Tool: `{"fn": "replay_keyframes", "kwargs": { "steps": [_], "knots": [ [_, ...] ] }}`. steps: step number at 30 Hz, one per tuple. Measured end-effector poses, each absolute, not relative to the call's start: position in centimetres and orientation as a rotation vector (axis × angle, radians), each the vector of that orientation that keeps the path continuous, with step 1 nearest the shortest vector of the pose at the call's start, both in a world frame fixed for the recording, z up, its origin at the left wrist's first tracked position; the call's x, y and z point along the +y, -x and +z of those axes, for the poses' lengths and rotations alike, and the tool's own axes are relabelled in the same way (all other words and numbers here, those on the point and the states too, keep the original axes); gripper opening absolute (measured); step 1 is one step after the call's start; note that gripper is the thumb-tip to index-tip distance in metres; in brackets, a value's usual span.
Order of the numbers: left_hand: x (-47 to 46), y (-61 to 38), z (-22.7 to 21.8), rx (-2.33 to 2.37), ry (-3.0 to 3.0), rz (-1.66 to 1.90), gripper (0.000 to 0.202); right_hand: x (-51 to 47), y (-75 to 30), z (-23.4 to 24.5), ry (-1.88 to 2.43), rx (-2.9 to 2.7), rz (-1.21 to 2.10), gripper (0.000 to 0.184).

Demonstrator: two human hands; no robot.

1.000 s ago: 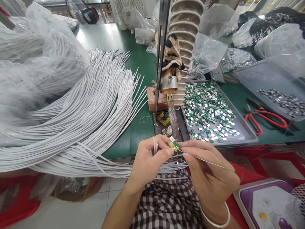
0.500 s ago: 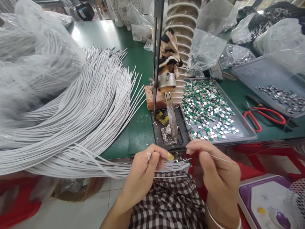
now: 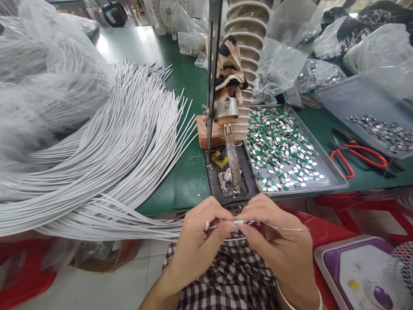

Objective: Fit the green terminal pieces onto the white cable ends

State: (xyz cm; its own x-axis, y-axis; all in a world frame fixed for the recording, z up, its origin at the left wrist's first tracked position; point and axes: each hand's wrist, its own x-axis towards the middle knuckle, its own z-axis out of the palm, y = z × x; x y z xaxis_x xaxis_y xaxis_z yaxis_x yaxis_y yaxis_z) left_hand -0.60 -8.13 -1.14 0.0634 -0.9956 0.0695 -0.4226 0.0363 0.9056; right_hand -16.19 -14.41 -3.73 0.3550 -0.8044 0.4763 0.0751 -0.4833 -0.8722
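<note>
Below the table's front edge, my left hand (image 3: 204, 237) pinches a white cable (image 3: 239, 221) close to its end. My right hand (image 3: 279, 241) meets it there, thumb and fingers closed at the cable's tip, where small reddish and green bits show between the fingertips. A thin silvery wire, looking like solder wire (image 3: 284, 228), runs across the right fingers and sticks up past them. Just beyond both hands, a soldering iron (image 3: 231, 155) is clamped pointing down over a dark tray (image 3: 214, 181) holding solder scraps. More white cables (image 3: 155, 228) pass beneath the left hand.
A large bundle of white cables (image 3: 129, 142) covers the left. Right of the iron stands a metal tray (image 3: 325, 183) of small green-and-silver connectors (image 3: 280, 146). Red-handled pliers (image 3: 364, 157) lie beside a plastic bin (image 3: 355, 97). A ribbed hose (image 3: 248, 51) rises behind the iron.
My hands have come together, the right moving left to the cable end. The left thumb and fingers now pinch near the cable's tip.
</note>
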Motion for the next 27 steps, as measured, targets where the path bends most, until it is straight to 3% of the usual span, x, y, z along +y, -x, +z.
{"fn": "replay_keyframes", "kwargs": {
  "steps": [4,19,27],
  "knots": [
    [-8.8,0.8,-1.0,-1.459,-1.481,-0.736,0.011,-14.4,16.4,-3.8,1.691,0.616,-1.188,0.026],
    [-9.1,0.7,-1.6,-1.343,-1.528,-0.905,0.029,-15.2,16.4,-3.5,1.646,0.539,-1.152,0.030],
    [-9.4,0.6,-1.9,-1.414,-1.491,-0.798,0.009,-15.5,16.6,-3.1,1.692,0.704,-0.951,0.021]
  ]
}}
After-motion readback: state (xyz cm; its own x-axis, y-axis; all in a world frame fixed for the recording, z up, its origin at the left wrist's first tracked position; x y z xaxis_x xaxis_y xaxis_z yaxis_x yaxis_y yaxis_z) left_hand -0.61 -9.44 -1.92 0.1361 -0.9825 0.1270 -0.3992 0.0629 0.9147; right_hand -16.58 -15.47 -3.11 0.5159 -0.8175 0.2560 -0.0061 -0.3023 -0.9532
